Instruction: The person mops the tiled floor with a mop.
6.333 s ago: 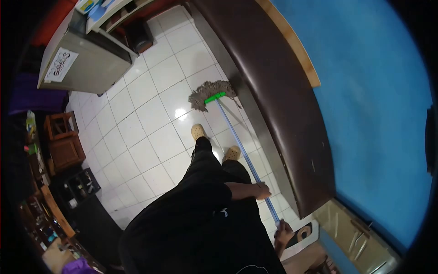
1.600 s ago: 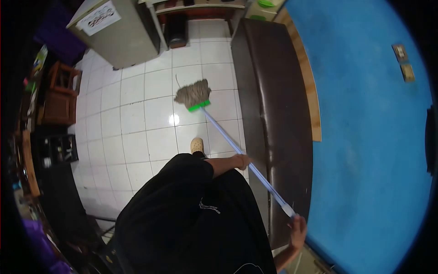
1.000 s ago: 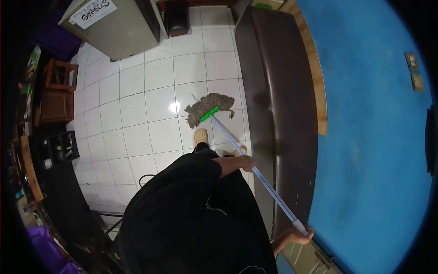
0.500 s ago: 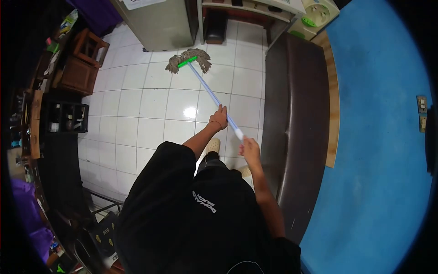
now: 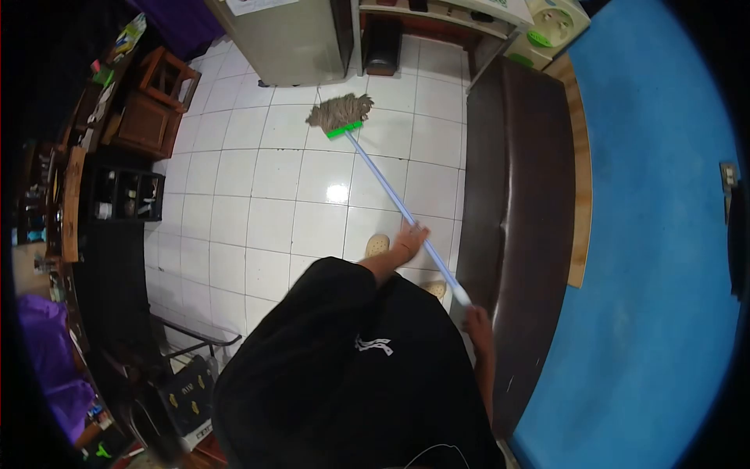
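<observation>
A string mop [image 5: 380, 180] slants across the white tiled floor, its light blue handle running from lower right to upper left. Its grey strands [image 5: 344, 112] lie on the tiles beyond a green clamp [image 5: 344, 130]. Partway down the handle, my left hand [image 5: 410, 239] is closed round it. My right hand [image 5: 477, 319] grips the handle's end, just below a white section. Both my feet, in beige clogs [image 5: 377, 245], stand on the tiles beneath my hands.
A long dark brown bench [image 5: 531, 203] runs along the blue wall [image 5: 641, 234] on the right. A grey refrigerator [image 5: 293, 43] and a desk stand at the far end. On the left are a wooden cabinet [image 5: 143, 125], a black rack [image 5: 129, 195] and a black metal frame.
Both hands have drawn the mop back toward my body and to the right. Its strands now trail out beyond the green clamp instead of spreading to both sides.
</observation>
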A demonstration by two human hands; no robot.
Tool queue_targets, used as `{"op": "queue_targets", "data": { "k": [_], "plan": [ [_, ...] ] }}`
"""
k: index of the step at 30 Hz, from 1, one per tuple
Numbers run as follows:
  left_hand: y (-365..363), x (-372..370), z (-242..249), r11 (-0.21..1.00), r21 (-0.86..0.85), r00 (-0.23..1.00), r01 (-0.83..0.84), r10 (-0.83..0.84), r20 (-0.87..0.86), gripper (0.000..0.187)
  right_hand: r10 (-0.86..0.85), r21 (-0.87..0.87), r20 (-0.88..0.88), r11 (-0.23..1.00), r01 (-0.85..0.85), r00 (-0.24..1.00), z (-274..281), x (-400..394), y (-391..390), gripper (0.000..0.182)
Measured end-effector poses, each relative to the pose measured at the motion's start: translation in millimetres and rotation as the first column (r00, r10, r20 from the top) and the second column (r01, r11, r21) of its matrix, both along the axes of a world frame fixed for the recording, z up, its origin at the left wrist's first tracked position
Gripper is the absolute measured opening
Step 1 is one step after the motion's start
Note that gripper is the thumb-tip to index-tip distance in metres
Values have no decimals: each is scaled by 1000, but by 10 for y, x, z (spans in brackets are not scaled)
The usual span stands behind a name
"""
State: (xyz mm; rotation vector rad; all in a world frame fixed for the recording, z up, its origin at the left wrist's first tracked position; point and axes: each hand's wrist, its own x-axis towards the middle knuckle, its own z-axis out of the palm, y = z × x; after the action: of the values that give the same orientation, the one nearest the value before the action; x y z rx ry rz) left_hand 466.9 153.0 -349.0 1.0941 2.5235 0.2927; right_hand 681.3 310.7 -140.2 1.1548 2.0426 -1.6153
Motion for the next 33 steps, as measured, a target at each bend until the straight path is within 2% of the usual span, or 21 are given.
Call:
{"op": "queue_targets", "data": {
  "k": [2,4,6,7,9,10,12,14,15,16,17,18,19,21,22,23,25,28,29,31,33],
  "plan": [
    [503,335,293,965,-31,963,260,-256,81,33,-84,277,57,959,65,995,133,497,205,32],
    [761,659,691,859,19,849,512,-509,141,42,-176,567,26,814,130,984,293,1081,372,36],
    [920,901,835,688,398,691,607,-704,163,44,-334,722,-9,650,237,943,564,1428,404,39],
    [1083,1010,960,650,411,608,640,-755,247,43,-442,763,-21,572,300,897,883,1474,365,40],
    [1331,1151,1439,548,456,392,701,-830,396,39,-447,943,-162,192,271,880,1391,1425,200,42],
    [1396,1202,1636,483,488,258,727,-851,458,36,-529,894,-297,138,426,795,1486,1517,192,42],
    [1540,1550,1643,375,566,183,734,-912,367,34,-611,781,-510,-34,623,606,1706,1484,92,42],
    [1534,1762,1709,439,578,190,688,-878,440,34,-571,631,-714,-273,726,406,1780,1282,69,34],
    [1525,1844,1738,495,580,202,647,-844,496,34,-576,638,-707,-269,722,410,1711,1304,124,34],
    [1523,2007,1650,500,580,196,643,-839,507,34,-402,541,-831,-419,729,385,1575,1389,221,34],
    [1493,2133,1534,487,610,329,625,-873,360,34,-202,411,-911,-542,733,360,1474,1465,304,34],
    [1473,2227,1455,468,639,451,611,-869,204,33,-242,492,-869,-521,697,433,1453,1505,325,34],
    [1523,2298,1422,579,576,516,577,-805,293,33,-245,515,-855,-509,690,457,1342,1597,434,34],
    [1624,2240,1189,474,543,472,693,-868,154,32,-293,588,-803,-536,607,519,1152,1581,513,36],
    [1564,2173,1074,649,618,609,444,-724,323,27,-292,612,-785,-507,607,547,1028,1524,556,38],
    [1502,2032,1005,680,628,675,377,-666,317,24,-337,604,-797,-452,656,502,915,1360,552,40],
    [1357,1616,897,752,602,763,268,-547,344,19,-318,667,-745,-356,655,586,555,1093,568,42],
    [971,887,650,843,496,862,209,-398,313,12,-204,715,-695,-96,693,689,33,692,447,34],
    [809,674,533,892,399,925,212,-315,214,14,-141,705,-701,11,709,699,15,332,249,32],
    [464,324,487,995,103,968,4,-29,249,32,-90,825,-546,116,553,833,-182,-82,-75,34],
    [197,116,564,975,-42,973,-218,220,69,46,-392,487,-392,678,550,832,-192,-484,-417,33]
  ]
}}
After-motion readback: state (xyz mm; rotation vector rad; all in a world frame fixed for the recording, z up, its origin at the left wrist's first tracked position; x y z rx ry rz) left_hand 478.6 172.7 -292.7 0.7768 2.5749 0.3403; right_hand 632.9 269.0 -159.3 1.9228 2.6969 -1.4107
